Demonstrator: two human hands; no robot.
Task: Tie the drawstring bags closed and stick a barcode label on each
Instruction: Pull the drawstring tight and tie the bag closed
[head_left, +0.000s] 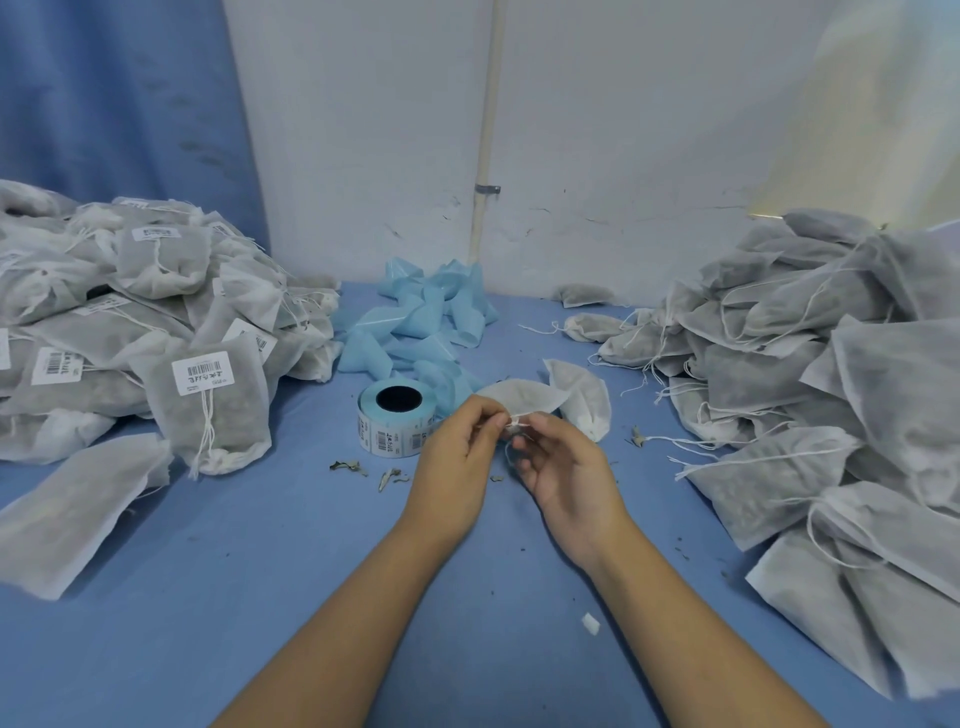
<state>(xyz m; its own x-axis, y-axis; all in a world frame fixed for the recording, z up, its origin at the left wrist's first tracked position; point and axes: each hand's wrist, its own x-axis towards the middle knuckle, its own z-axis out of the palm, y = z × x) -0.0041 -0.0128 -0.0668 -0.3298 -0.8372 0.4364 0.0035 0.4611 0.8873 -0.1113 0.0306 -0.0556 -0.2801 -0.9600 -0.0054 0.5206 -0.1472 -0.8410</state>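
A white mesh drawstring bag (524, 396) is held up at the middle of the blue table, its gathered neck toward me. My left hand (457, 457) pinches the drawstring at the neck, and my right hand (558, 465) pinches the string on the other side, fingers curled. A roll of barcode labels (395, 423) on blue backing stands just left of my hands. Another white bag (584, 397) lies right behind the held one.
A heap of tied, labelled bags (130, 322) fills the left side; one flat bag (67, 514) lies near the front left. A heap of unlabelled bags (831, 395) covers the right. Crumpled blue backing strip (421, 322) lies by the wall. Dried leaf scraps (358, 467) dot the table (249, 597).
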